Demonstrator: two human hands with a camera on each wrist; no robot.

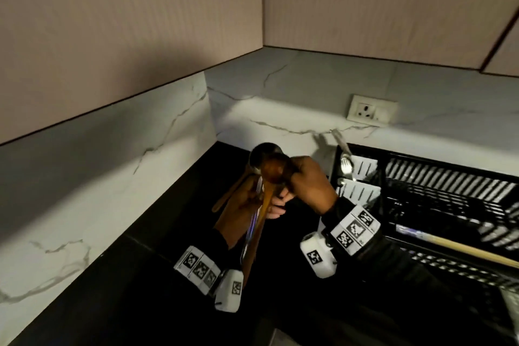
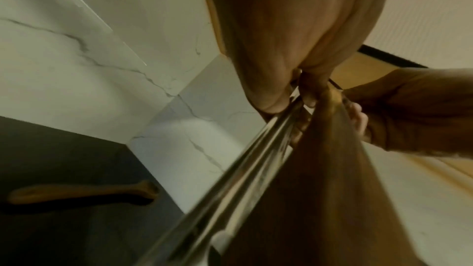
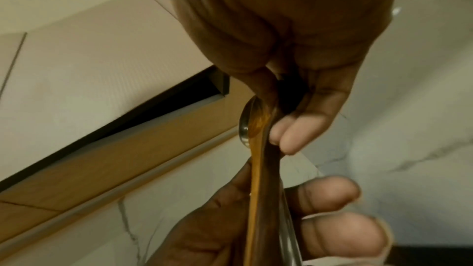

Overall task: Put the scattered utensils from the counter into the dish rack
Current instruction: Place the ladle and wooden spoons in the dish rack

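Note:
My left hand (image 1: 247, 205) grips a bundle of two long utensils above the black counter (image 1: 157, 233): a wooden spoon (image 1: 273, 173) and a steel ladle (image 1: 264, 153), bowls upward. In the left wrist view the steel handle (image 2: 256, 165) and the wooden handle (image 2: 320, 189) run under my left hand (image 2: 281, 27). My right hand (image 1: 297, 188) pinches the wooden spoon (image 3: 258, 169) just below its bowl, beside the steel ladle (image 3: 244, 126). The black dish rack (image 1: 421, 157) stands to the right of both hands.
A wooden spatula (image 2: 76, 193) lies on the counter near the corner. The rack's white cutlery holder (image 1: 359, 191) holds a fork (image 1: 346, 163). A wooden-handled utensil (image 1: 463, 248) lies in the rack. A wall socket (image 1: 370, 111) sits above it, on the marble backsplash.

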